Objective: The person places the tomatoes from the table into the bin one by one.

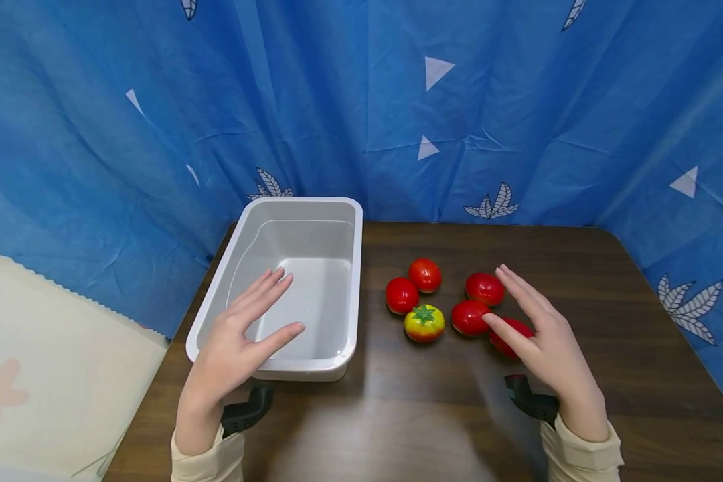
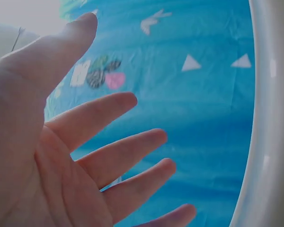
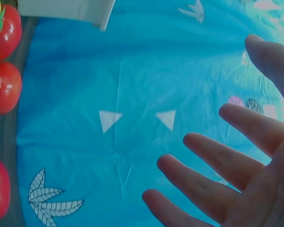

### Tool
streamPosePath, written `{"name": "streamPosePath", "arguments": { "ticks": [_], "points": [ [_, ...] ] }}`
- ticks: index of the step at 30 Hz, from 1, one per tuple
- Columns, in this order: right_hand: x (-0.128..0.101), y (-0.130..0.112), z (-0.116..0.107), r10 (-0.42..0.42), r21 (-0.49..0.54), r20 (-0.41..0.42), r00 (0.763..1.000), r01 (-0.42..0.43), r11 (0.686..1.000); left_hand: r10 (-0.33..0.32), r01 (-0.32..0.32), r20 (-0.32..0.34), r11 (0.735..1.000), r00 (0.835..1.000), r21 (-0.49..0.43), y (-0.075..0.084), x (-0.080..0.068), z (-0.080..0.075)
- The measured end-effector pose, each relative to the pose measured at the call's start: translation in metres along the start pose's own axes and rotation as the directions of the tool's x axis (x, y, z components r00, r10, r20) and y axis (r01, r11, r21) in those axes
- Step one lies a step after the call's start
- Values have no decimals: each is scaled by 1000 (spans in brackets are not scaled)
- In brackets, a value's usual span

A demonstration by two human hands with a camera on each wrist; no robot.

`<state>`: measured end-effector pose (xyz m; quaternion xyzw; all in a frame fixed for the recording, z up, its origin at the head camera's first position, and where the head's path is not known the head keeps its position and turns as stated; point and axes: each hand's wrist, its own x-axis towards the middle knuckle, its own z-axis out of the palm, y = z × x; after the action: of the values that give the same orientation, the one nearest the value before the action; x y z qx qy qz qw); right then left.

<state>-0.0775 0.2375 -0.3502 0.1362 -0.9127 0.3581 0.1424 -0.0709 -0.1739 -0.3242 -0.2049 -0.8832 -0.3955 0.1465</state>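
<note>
My left hand (image 1: 231,351) hovers over the near left part of a white plastic bin (image 1: 357,288), fingers spread and holding nothing. In the left wrist view, the same hand (image 2: 71,175) shows straight, parted fingers beside the bin's pale rim (image 2: 270,118). Above the right-hand group of glossy red tomatoes (image 1: 470,317), my right hand (image 1: 551,345) is held with straight fingers and thumb apart. It partly hides one red tomato (image 1: 506,340). A yellow-and-red tomato with a green leafy top (image 1: 424,325) lies left of that group, near two more red ones (image 1: 402,295).
Everything stands on a dark brown wooden table (image 1: 397,415). A blue patterned curtain (image 1: 361,100) hangs behind and along the sides. Pale cloth with a flower print (image 1: 30,375) lies left of the table. Black wrist mounts (image 1: 247,410) sit at both cuffs.
</note>
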Motion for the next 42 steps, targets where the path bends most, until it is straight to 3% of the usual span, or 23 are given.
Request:
{"name": "streamPosePath", "arguments": {
  "ticks": [12, 21, 25, 32, 42],
  "points": [
    [-8, 22, -5, 50, 37, -128, 991, -46, 998, -61, 48, -197, 996, 979, -71, -20, -20, -21],
    [-11, 35, -7, 138, 66, -134, 981, -130, 989, -173, 163, -250, 985, 953, -62, -34, -37, -38],
    [-11, 40, -8, 175, 67, -100, 979, -169, 983, -214, 209, -231, 977, 949, -46, -42, -44, -43],
    [-10, 52, -7, 234, 67, -25, 972, -232, 971, -250, 242, -143, 967, 957, -74, -62, -52, -42],
    [-8, 71, -6, 304, 26, 145, 942, -311, 950, -259, 255, -5, 956, 966, -145, -88, -56, -37]
  ]
}}
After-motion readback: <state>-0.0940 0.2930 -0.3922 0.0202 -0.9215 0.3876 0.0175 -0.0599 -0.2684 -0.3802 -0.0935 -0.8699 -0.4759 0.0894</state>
